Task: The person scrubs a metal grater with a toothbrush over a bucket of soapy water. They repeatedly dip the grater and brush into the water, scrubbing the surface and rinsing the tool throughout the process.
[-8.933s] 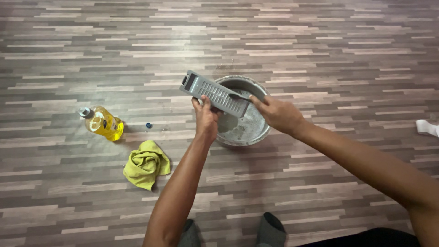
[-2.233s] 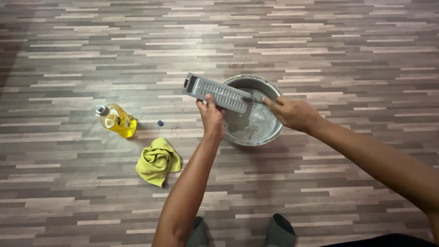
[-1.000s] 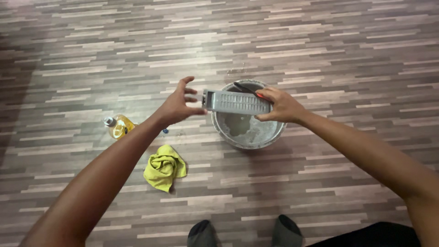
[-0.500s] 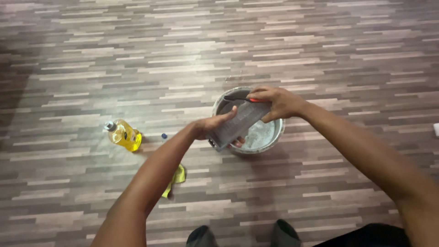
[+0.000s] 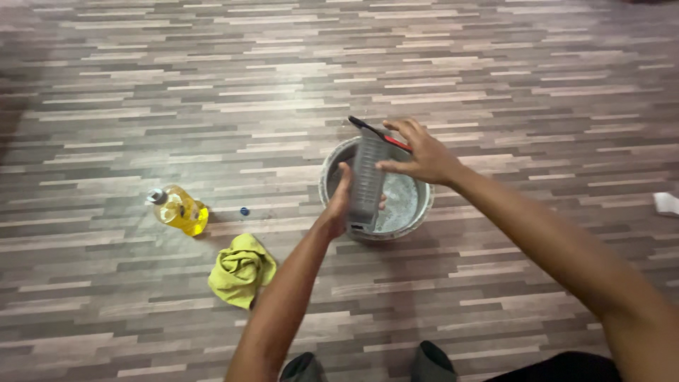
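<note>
Both my hands hold a long grey slotted plastic panel upright over a round metal basin of cloudy water on the floor. My left hand grips its lower left edge. At the panel's top end my right hand holds it together with a thin red and black brush, whose dark end sticks out to the upper left.
A yellow liquid bottle lies on the striped wood-pattern floor at the left, its small blue cap beside it. A crumpled yellow-green cloth lies in front of it. A white scrap sits at the right edge. My feet show below.
The panel has turned from lying crosswise to standing on end over the basin. My left hand let go, then took hold again at its lower end; my right hand kept the top.
</note>
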